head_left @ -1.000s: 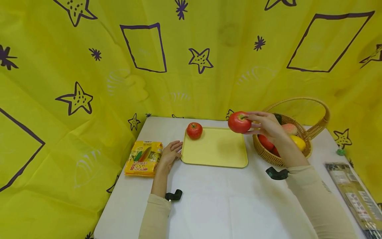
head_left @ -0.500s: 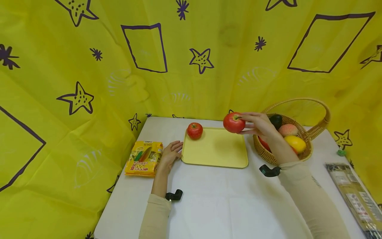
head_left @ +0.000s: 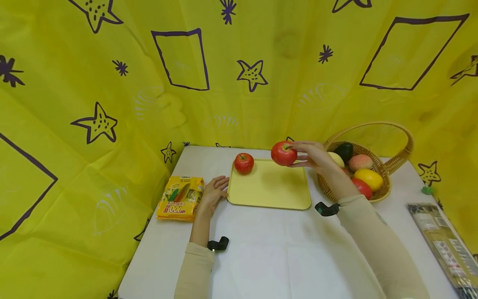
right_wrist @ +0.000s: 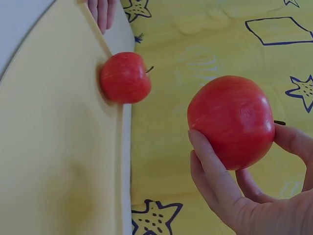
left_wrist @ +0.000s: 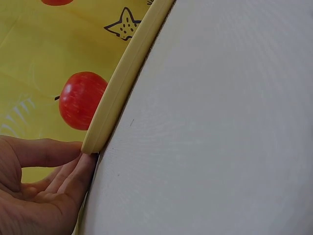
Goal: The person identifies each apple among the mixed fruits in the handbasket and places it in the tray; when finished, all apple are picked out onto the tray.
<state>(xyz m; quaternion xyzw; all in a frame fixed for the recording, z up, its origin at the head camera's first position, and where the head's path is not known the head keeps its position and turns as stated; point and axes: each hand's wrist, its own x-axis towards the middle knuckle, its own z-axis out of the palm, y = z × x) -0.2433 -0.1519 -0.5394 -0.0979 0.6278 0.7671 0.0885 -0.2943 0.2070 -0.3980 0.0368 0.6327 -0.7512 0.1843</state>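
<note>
In the head view, my right hand (head_left: 311, 157) holds a red apple (head_left: 284, 153) above the back right part of a pale yellow tray (head_left: 269, 191). The right wrist view shows the thumb by the stem and the fingers curled against the other side of that apple (right_wrist: 232, 122). A second red apple (head_left: 243, 163) sits in the tray's back left corner. At the tray's left edge is my left hand (head_left: 214, 193). In the left wrist view its thumb (left_wrist: 51, 152) touches the tray's rim (left_wrist: 122, 78), with the fingers against the underside, pinching it.
A wicker basket (head_left: 384, 168) with a tall handle stands right of the tray, holding several fruits, among them a yellow one (head_left: 368, 180). A yellow snack bag (head_left: 181, 198) lies left of the left hand. A flat clear package (head_left: 442, 245) lies at the table's right edge.
My right hand has moved left with the apple, away from the basket and over the tray. More of the basket's fruit shows now. The left hand has stayed in place.
</note>
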